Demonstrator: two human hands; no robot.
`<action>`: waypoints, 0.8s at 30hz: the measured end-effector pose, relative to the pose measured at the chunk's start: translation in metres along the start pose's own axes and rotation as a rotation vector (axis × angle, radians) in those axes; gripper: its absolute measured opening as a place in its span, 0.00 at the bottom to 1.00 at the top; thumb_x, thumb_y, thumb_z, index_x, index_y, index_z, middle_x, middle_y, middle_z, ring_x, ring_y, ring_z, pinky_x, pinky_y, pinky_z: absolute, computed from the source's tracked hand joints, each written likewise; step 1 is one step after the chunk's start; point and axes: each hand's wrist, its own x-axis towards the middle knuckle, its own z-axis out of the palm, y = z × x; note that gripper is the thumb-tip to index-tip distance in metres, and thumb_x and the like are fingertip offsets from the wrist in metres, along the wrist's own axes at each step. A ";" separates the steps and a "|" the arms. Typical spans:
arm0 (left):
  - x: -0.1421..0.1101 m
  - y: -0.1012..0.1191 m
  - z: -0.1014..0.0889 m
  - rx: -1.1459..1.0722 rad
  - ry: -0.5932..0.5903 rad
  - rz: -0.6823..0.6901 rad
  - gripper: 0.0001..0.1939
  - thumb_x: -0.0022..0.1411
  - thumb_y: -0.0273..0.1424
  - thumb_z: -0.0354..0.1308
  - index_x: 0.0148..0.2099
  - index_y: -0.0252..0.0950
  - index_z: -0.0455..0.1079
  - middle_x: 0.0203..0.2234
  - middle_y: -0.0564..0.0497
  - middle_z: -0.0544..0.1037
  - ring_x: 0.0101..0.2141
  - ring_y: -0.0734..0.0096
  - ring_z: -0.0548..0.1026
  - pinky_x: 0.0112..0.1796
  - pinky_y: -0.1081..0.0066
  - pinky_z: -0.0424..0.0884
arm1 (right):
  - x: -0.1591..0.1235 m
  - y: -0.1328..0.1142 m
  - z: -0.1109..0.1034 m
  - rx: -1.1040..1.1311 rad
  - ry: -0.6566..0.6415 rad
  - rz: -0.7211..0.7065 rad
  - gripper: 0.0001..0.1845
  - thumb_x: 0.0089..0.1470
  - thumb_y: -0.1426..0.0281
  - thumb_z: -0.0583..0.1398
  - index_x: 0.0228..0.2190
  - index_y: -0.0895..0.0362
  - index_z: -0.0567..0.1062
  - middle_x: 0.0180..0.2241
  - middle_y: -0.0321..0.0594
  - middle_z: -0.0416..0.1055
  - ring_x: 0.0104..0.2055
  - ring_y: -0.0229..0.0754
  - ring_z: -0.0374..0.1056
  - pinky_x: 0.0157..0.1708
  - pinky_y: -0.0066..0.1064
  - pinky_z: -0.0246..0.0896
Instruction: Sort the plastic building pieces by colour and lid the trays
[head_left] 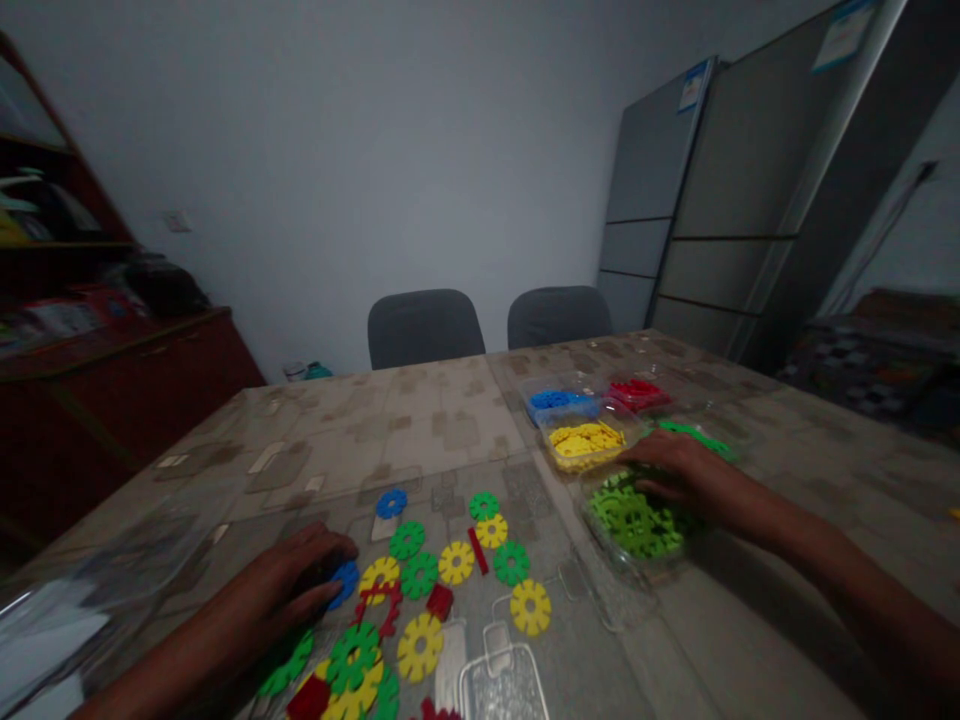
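- Curled at near left: left hand (311,563), grip partly closed at a blue notched disc (346,582); whether pinched or merely touched, impossible to tell.
- Stretched across at right: right hand (679,468), over lime-green notched discs (636,520) in the nearest clear tub, fingertips close to yellow notched discs (585,440) in the container beyond; grip loosely bent, any hold hidden and impossible to tell.
- Probably best for clean handling: a light thumb-and-finger pinch on one rim, wrist above the tub walls, without snagging notches.
- Farther right, also in clear plastic: blue pieces (555,400), red pieces (637,394) and green pieces (697,437).
- Scattered between both hands on the patterned surface (420,430): more notched discs (521,565), plus a red strip (478,551).
- Beyond, in dim light: two grey chairs (425,328) before a pale wall (450,150), a grey refrigerator (649,180) far right, a dark-red cabinet (142,385) far left.
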 end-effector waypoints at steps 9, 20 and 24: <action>0.001 0.000 0.000 0.027 -0.061 -0.010 0.13 0.59 0.36 0.55 0.43 0.38 0.75 0.38 0.46 0.80 0.39 0.58 0.77 0.41 0.67 0.73 | 0.003 0.003 0.010 -0.040 0.003 0.018 0.12 0.55 0.72 0.56 0.24 0.55 0.76 0.25 0.41 0.74 0.28 0.45 0.67 0.31 0.34 0.58; 0.002 0.005 -0.002 0.022 -0.017 -0.032 0.11 0.57 0.33 0.55 0.41 0.39 0.76 0.38 0.47 0.81 0.39 0.57 0.78 0.41 0.67 0.74 | -0.005 -0.031 -0.015 0.247 -0.139 -0.035 0.12 0.56 0.62 0.60 0.37 0.56 0.77 0.35 0.42 0.75 0.38 0.45 0.70 0.39 0.34 0.62; 0.002 -0.001 0.002 0.004 -0.021 -0.017 0.12 0.57 0.34 0.56 0.42 0.41 0.76 0.38 0.48 0.81 0.39 0.58 0.78 0.41 0.66 0.74 | -0.004 -0.024 -0.004 0.243 -0.137 0.004 0.09 0.55 0.66 0.61 0.36 0.57 0.76 0.36 0.43 0.75 0.38 0.46 0.69 0.39 0.36 0.61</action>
